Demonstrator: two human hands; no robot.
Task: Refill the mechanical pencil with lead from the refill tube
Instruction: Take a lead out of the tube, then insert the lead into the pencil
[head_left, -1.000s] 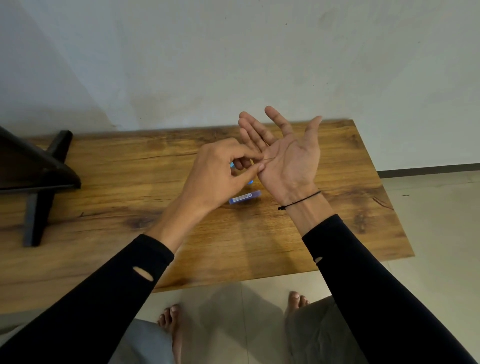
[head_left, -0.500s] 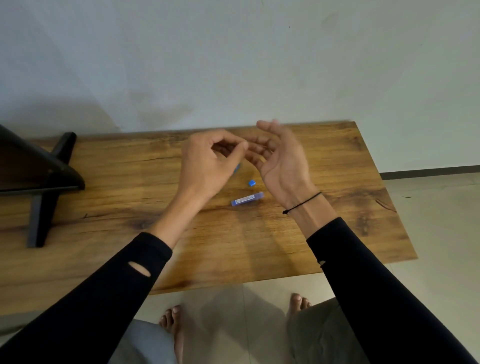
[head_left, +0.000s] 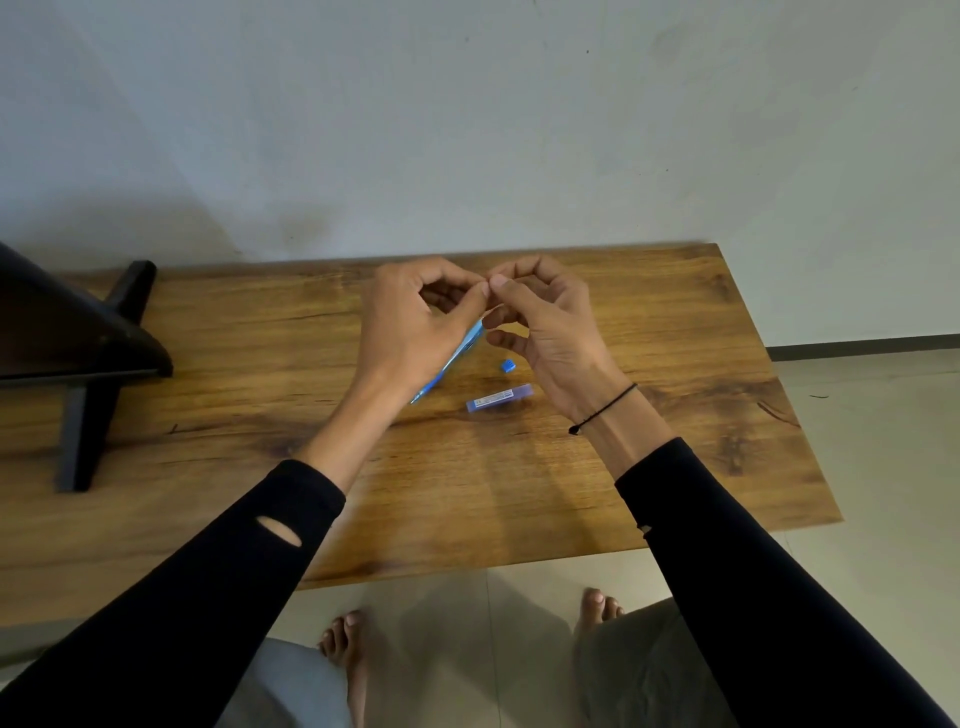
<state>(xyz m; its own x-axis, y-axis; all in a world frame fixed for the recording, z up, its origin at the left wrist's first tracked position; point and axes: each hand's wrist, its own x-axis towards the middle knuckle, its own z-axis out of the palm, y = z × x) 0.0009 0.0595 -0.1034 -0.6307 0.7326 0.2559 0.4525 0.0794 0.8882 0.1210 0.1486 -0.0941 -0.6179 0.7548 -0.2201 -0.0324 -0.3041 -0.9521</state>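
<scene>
My left hand (head_left: 415, 327) holds the blue mechanical pencil (head_left: 457, 353) slanted above the table, its lower end pointing toward me. My right hand (head_left: 550, 332) is beside it. Its thumb and forefinger are pinched tip to tip against my left thumb and forefinger, just above the pencil's upper end. The lead pinched there is too thin to make out clearly. The purple refill tube (head_left: 500, 398) lies flat on the wooden table (head_left: 675, 415) under my right wrist. A small blue cap (head_left: 508, 365) lies just beyond the tube.
A black stand (head_left: 88, 364) with angled legs occupies the table's left end. A pale wall rises directly behind the table. My bare feet (head_left: 348, 644) rest on the tiled floor below the near edge.
My right palm, flat and open a second ago, has curled into a pinch. My left hand left the palm, and both hands dropped lower with fingertips meeting above the pencil.
</scene>
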